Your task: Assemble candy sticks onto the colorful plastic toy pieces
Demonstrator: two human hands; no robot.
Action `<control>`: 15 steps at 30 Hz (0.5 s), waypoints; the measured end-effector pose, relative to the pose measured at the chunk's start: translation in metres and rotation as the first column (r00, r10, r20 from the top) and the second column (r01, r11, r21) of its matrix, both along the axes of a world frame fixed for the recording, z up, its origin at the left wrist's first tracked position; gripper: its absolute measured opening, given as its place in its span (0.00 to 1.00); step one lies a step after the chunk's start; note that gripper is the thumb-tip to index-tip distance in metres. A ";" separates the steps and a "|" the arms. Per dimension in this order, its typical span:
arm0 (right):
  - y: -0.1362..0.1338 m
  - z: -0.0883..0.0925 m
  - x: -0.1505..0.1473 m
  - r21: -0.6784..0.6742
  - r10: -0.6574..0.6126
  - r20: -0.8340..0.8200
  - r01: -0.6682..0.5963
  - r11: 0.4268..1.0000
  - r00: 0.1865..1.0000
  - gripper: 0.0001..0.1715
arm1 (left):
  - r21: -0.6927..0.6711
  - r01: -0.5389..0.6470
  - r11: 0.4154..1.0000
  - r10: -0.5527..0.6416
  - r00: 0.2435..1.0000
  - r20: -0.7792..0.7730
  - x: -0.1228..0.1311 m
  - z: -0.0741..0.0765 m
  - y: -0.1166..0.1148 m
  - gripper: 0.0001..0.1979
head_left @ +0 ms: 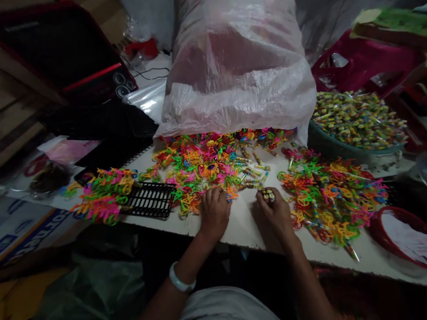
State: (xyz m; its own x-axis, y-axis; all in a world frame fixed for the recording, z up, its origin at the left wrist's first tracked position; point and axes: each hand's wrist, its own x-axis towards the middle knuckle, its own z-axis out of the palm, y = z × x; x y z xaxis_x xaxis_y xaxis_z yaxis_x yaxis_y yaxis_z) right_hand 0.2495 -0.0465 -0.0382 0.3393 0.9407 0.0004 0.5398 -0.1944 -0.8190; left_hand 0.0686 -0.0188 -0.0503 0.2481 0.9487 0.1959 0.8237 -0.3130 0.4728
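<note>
My left hand (215, 213), fingers bent downward, is at the front edge of a heap of small bright plastic toys (199, 166); an orange and blue piece shows by its fingertips, and I cannot make out whether it is gripped. My right hand (276, 215) is closed round several small tubes (268, 194), their pale ends facing up. Printed tubes (252, 172) lie loose just beyond it. To its right spreads a second pile of coloured toys with tubes (327, 195).
A large translucent sack (245, 88) stands behind the heap. At the right are a full tub of tubes (358, 119) and a red bowl (382, 235) with paper. On the left, a black basket (148, 200) sits beside more toys (107, 193); a dark-screened speaker (60, 49) stands behind.
</note>
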 end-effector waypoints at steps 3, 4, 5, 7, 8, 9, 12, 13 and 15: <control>-0.007 0.001 -0.027 -0.090 0.018 -0.388 -0.058 0.994 0.921 0.19 | -0.064 0.015 0.998 -0.004 0.986 0.164 -0.004 0.007 -0.009 0.11; -0.009 -0.001 -0.034 -0.095 0.025 -0.466 -0.077 0.992 0.885 0.19 | -0.110 0.028 0.994 0.000 0.970 0.242 -0.006 0.009 -0.013 0.11; -0.010 -0.004 -0.040 -0.092 0.033 -0.501 -0.091 0.992 0.865 0.20 | -0.171 0.053 0.984 0.006 0.945 0.327 -0.007 0.010 -0.018 0.11; -0.013 -0.010 -0.047 -0.069 0.049 -0.455 -0.090 0.994 0.889 0.20 | -0.312 0.115 0.943 0.060 0.865 0.499 -0.010 0.011 -0.025 0.12; -0.014 -0.013 -0.048 -0.045 0.061 -0.393 -0.086 0.995 0.917 0.18 | -0.388 0.145 0.910 0.118 0.807 0.579 -0.011 0.011 -0.028 0.13; -0.016 -0.016 -0.048 -0.010 0.084 -0.322 -0.092 0.996 0.943 0.17 | -0.462 0.180 0.868 0.191 0.739 0.647 -0.011 0.011 -0.029 0.14; -0.023 -0.020 -0.047 0.123 0.267 -0.134 -0.251 0.960 0.954 0.13 | -0.623 0.305 0.721 0.403 0.547 0.734 -0.013 0.010 -0.027 0.17; -0.026 -0.020 -0.047 0.163 0.347 -0.086 -0.330 0.930 0.934 0.14 | -0.652 0.330 0.683 0.448 0.516 0.730 -0.014 0.010 -0.025 0.18; -0.033 -0.019 -0.046 0.216 0.458 -0.029 -0.442 0.870 0.888 0.14 | -0.694 0.323 0.644 0.508 0.498 0.703 -0.015 0.009 -0.023 0.19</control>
